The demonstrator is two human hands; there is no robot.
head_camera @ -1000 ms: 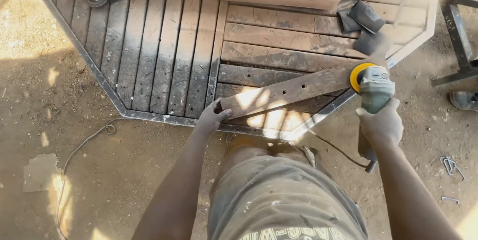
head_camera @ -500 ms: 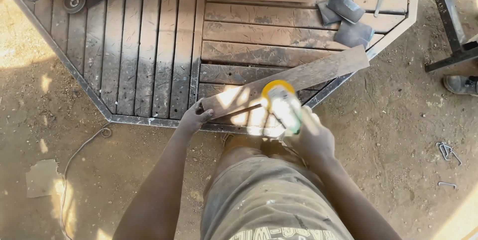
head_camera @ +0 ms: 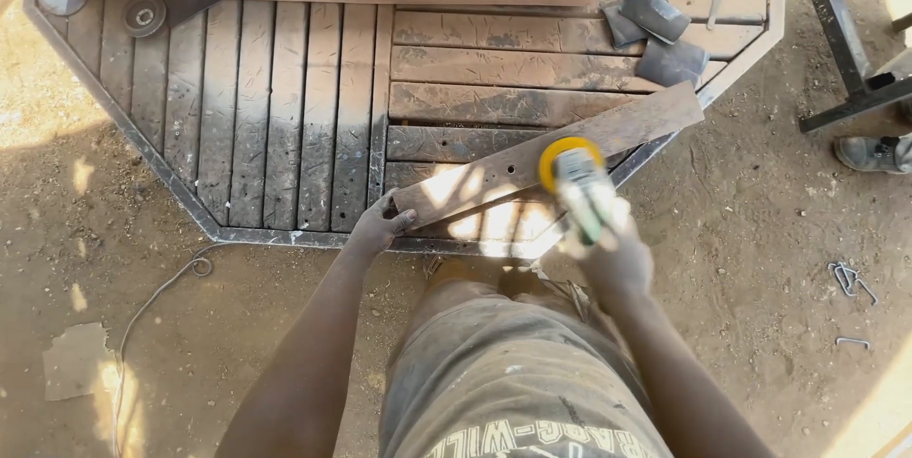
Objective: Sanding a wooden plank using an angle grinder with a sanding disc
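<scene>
Down low, the left hand (head_camera: 378, 226) clamps the near-left end of a long brown wooden plank (head_camera: 532, 162); the right hand (head_camera: 613, 254), arm extended, grips a blurred yellow-disc angle grinder (head_camera: 577, 181) on it.

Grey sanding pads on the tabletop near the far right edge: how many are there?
3 grey pads: one upper, one below it, one partly tucked under them to the left. More may be hidden.

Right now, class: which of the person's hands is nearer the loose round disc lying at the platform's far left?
Left. The left hand grips the plank's end, closer to the disc; the right hand holds the grinder farther away.
</scene>
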